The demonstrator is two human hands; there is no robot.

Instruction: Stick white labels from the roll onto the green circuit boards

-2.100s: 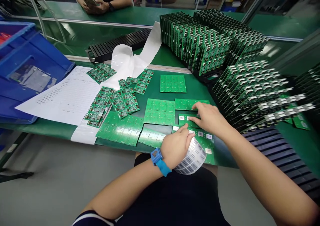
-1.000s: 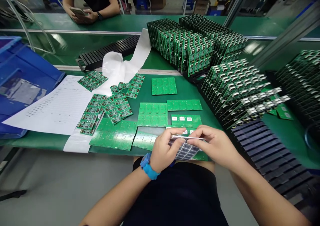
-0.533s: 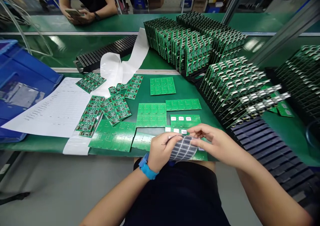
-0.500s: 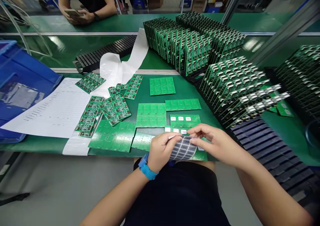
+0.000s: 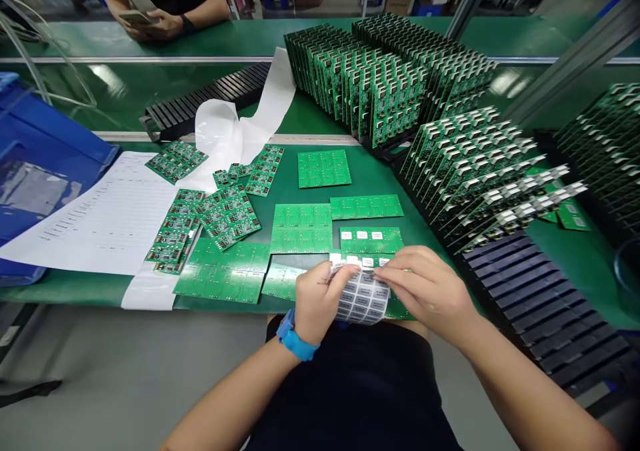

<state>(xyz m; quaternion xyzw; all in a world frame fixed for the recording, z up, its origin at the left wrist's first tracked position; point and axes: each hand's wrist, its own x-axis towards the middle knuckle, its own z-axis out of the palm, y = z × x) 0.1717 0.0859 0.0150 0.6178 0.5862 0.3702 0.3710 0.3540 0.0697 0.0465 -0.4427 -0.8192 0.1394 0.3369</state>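
Observation:
My left hand (image 5: 321,298) is closed on a curved sheet of labels (image 5: 364,299), thumb on top, near the bench's front edge. The sheet is silvery, with rows of small printed rectangles. My right hand (image 5: 427,291) pinches at the sheet's upper right edge; whether a single label is between the fingertips is too small to see. Just beyond the sheet, a green circuit board (image 5: 403,310) carries a row of white labels (image 5: 367,262), and is partly hidden by the sheet and my hands. Another board (image 5: 390,243) above it bears three white labels.
Bare-faced green boards (image 5: 301,230) lie around my hands. Component-side boards (image 5: 231,216) are piled at left beside a printed paper (image 5: 105,214) and a blue bin (image 5: 45,164). Racks of upright boards (image 5: 380,98) stand at back right. Across the bench a person (image 5: 165,11) holds a phone.
My right fingers have closed together at the sheet's edge, and the sheet has bent differently. Another white label now shows in the row beside my right fingertips. The view has shifted slightly.

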